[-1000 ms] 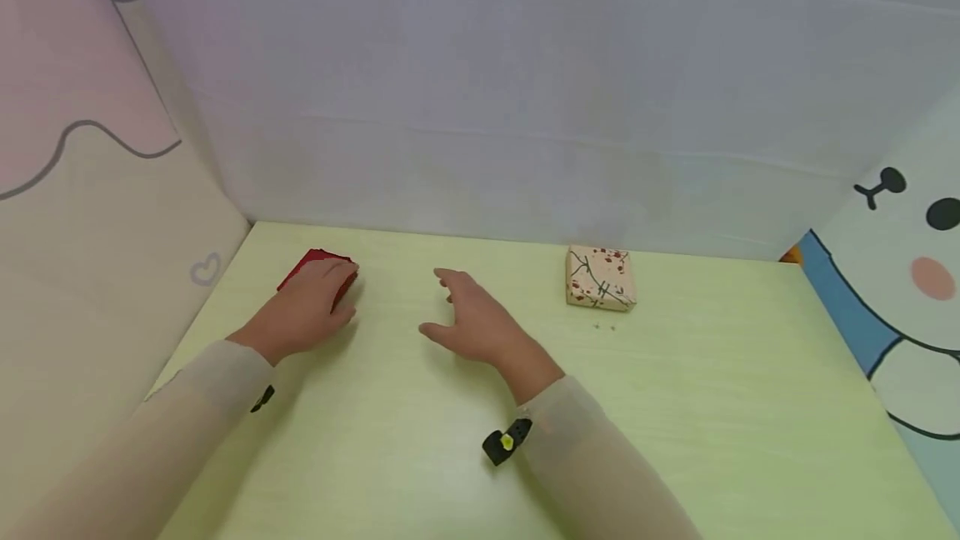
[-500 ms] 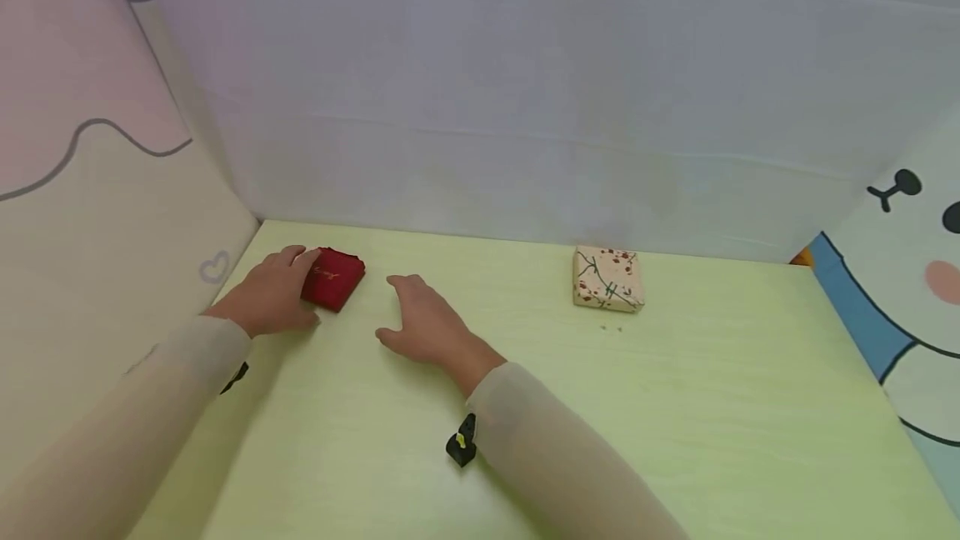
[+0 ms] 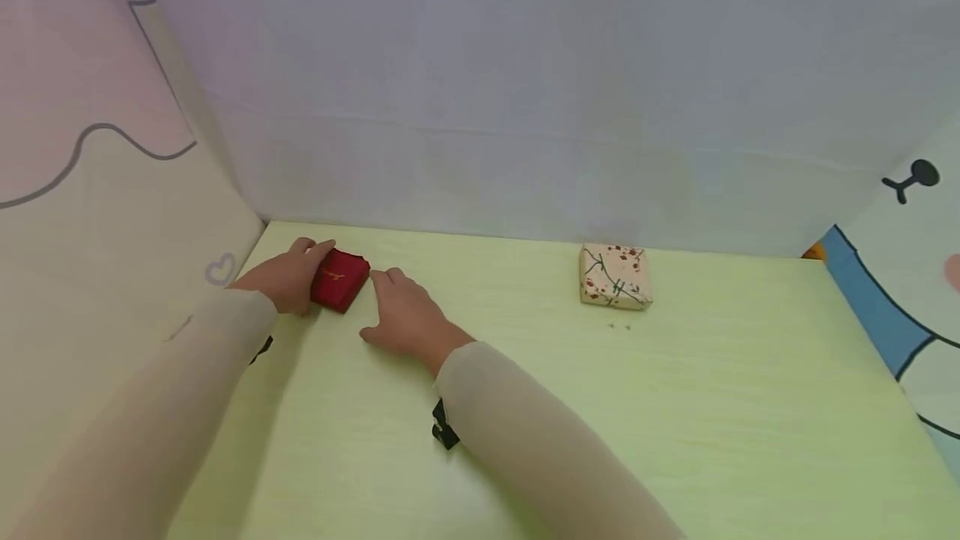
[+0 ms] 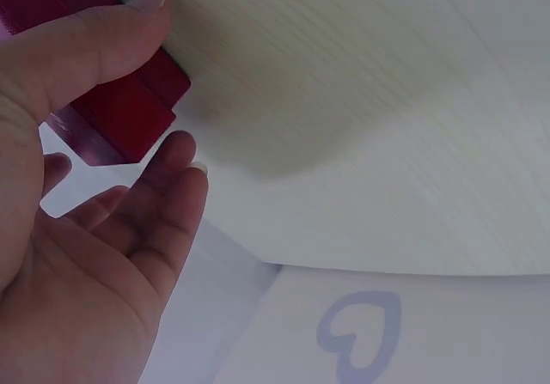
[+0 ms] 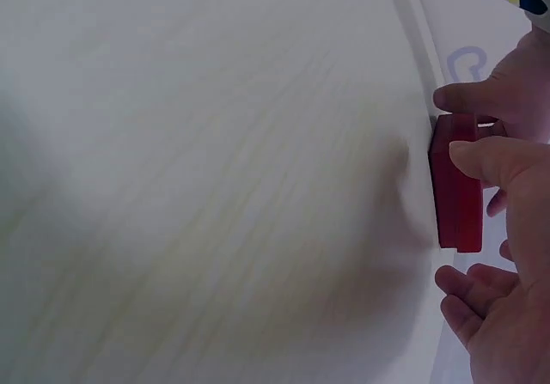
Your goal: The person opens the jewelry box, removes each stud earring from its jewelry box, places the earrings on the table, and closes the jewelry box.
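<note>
A small dark red box (image 3: 340,280) with gold script on its lid lies at the left rear of the pale table. My left hand (image 3: 291,276) is at its left side, fingertips right at its far left corner. In the left wrist view the thumb overlaps the red box (image 4: 129,109) and the fingers stay apart from the thumb. My right hand (image 3: 408,315) reaches in from the right, its index fingertip close to the box's right corner and its thumb spread away. The right wrist view shows the red box (image 5: 457,186) between both hands.
A cream box (image 3: 615,276) with a red blossom and green branch pattern lies at the rear, right of centre. A pale cloth wall (image 3: 525,107) stands behind the table, with printed panels at the left and the right (image 3: 892,307).
My left hand has moved off the top of the red box to its left side, baring the lid. My right hand has travelled left, up to the box's right side.
</note>
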A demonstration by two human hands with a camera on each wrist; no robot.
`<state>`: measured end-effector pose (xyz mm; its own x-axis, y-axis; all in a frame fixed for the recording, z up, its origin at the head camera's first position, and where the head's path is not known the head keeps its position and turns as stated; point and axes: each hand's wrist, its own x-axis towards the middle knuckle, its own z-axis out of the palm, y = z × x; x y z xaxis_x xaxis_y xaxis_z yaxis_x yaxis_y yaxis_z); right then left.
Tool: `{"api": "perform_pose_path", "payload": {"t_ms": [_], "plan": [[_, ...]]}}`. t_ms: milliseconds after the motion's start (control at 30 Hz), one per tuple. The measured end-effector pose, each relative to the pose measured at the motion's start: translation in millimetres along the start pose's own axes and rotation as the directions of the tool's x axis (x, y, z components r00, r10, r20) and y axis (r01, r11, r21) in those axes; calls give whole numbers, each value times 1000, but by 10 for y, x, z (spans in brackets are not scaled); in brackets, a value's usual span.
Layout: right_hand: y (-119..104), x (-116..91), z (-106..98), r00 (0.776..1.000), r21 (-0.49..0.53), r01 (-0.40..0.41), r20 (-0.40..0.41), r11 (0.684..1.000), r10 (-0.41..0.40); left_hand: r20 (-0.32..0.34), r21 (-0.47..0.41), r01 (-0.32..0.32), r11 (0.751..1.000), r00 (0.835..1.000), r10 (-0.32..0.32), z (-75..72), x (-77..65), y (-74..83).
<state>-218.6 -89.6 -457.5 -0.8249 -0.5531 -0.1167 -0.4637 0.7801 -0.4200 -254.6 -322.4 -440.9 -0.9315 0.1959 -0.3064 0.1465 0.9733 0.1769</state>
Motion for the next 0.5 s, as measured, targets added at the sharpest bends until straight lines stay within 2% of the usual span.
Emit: {"api": "perform_pose_path", "payload": {"t_ms": [167,333,500], "plan": [[-36,54,-8,1000,-65,7,25,998,-6,3,-4,3,1000,1000,-3,4,-3,15],[6,71,11,999,-70,-23,29,997,25,-6,0,-13,1000,1000,13,-14,13,37],[11,87,18,999,-44,-29,18,999,30,-4,-44,-45,998,999,45,-22,65,51]]}}
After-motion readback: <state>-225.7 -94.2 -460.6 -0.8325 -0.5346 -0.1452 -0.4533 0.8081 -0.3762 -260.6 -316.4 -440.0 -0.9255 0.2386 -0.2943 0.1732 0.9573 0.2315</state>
